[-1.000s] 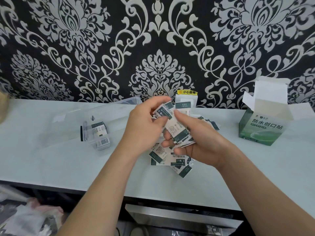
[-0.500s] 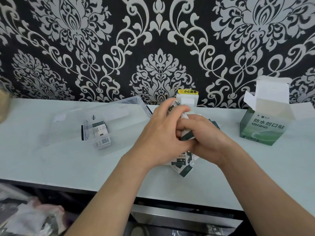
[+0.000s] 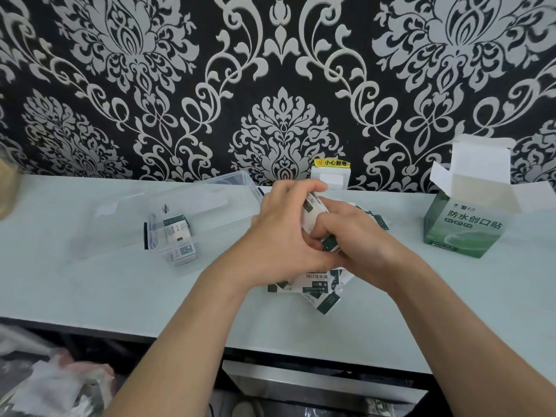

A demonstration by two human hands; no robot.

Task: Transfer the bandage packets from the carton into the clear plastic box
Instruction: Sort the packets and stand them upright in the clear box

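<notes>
Both hands have closed together over the last second, pressing what was a loose fan of bandage packets into one tight bundle [image 3: 313, 216]. The left hand [image 3: 282, 233] curls round the bundle from one side. The right hand [image 3: 361, 242] grips it from the other, with its thumb across the front.

Directly beneath the hands, more loose packets [image 3: 319, 288] lie heaped on the pale table [image 3: 90, 290]. A few boxed packets [image 3: 179, 236] already stand in the clear plastic box [image 3: 240, 177], which is open and well to the left of the left hand. The green carton [image 3: 464, 227] stands with its flaps up, well off to the right of the right hand, and its inside is hidden.

The job looks only begun: most packets are out of the carton, but few are boxed. Just beyond the hands, a wall socket [image 3: 331, 177] carries a yellow label.
</notes>
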